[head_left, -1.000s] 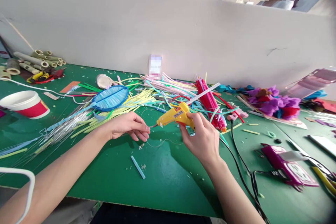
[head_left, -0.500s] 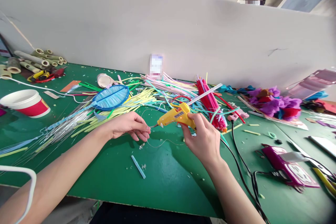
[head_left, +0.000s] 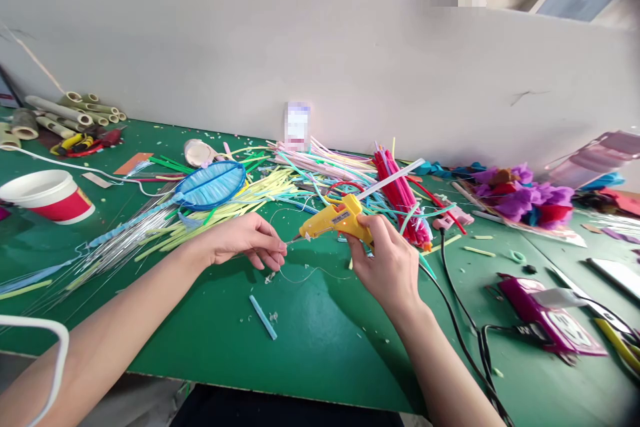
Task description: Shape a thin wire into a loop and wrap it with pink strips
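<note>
My right hand (head_left: pixel 387 260) is wrapped round the handle of a yellow hot glue gun (head_left: pixel 333 219), and a translucent glue stick (head_left: pixel 393 178) pokes out of its back. The nozzle points left, close to the fingertips of my left hand (head_left: pixel 255 240). That hand is closed in a pinch on a thin, wire-like strand (head_left: pixel 313 273), which curves away over the table; the pinched end is mostly hidden. Below lies a short light-blue stick (head_left: pixel 263 317) beside bits of clear glue. Behind my left hand rests a blue oval piece (head_left: pixel 213 185) with a wrapped stem.
Pipe cleaners (head_left: pixel 260 197) in several colours and a red bundle (head_left: pixel 400 203) lie behind the hands. A paper cup (head_left: pixel 50 197) and bamboo tubes (head_left: pixel 75 113) are left. Purple flowers (head_left: pixel 525 193), a magenta power strip (head_left: pixel 553 317) and black cables (head_left: pixel 455 307) are right.
The glue gun and both hands have hardly moved; the nozzle remains near my left fingertips. Beyond the partition, a blurred person has shifted left.
</note>
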`<state>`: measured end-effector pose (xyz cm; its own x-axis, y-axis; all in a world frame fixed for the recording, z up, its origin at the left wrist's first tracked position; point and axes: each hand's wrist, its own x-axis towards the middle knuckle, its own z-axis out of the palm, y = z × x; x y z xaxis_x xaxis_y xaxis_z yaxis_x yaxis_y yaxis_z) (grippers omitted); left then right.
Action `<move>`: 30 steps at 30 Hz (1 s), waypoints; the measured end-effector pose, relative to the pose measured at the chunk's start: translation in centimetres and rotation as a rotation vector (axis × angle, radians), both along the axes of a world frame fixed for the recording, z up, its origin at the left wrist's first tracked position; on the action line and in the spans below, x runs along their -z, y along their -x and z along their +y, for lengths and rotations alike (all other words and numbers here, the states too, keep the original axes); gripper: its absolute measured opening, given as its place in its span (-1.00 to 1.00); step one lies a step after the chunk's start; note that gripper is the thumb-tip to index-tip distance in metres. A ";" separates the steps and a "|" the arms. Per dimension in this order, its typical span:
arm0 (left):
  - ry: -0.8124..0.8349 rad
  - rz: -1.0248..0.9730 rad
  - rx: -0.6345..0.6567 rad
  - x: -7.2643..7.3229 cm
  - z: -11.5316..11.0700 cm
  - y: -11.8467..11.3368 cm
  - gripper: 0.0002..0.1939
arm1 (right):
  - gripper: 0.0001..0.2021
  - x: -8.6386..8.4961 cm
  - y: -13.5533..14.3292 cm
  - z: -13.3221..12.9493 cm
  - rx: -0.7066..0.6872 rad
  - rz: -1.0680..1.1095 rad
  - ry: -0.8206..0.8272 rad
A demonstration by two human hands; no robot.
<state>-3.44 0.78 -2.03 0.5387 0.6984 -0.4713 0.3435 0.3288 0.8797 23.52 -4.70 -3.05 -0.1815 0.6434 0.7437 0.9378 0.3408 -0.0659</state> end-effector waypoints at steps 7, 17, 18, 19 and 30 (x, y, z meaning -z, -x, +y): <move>-0.024 0.028 0.013 -0.3 0.1 0.1 -0.67 | -0.83 0.0 0.0 0.1 -0.001 0.004 -0.008; -0.065 0.003 -0.064 -0.6 0.1 0.3 -0.70 | -0.66 -0.2 0.6 0.0 0.053 0.352 0.091; -0.071 -0.003 -0.085 -0.8 0.2 0.4 -0.70 | -0.61 -0.4 0.7 0.1 0.082 0.466 0.121; -0.076 -0.011 -0.106 -1.0 0.2 0.6 -0.71 | -0.57 -0.6 0.7 0.2 0.104 0.585 0.147; -0.269 -0.264 -0.374 -6.7 -1.7 -0.2 -0.79 | -0.56 -1.0 0.5 1.2 -0.071 1.150 0.614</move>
<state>-3.29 -0.89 4.66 0.3058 0.9430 -0.1312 0.0014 0.1373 0.9905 23.06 -3.51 -2.09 0.3109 0.9466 0.0849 0.2218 0.0146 -0.9750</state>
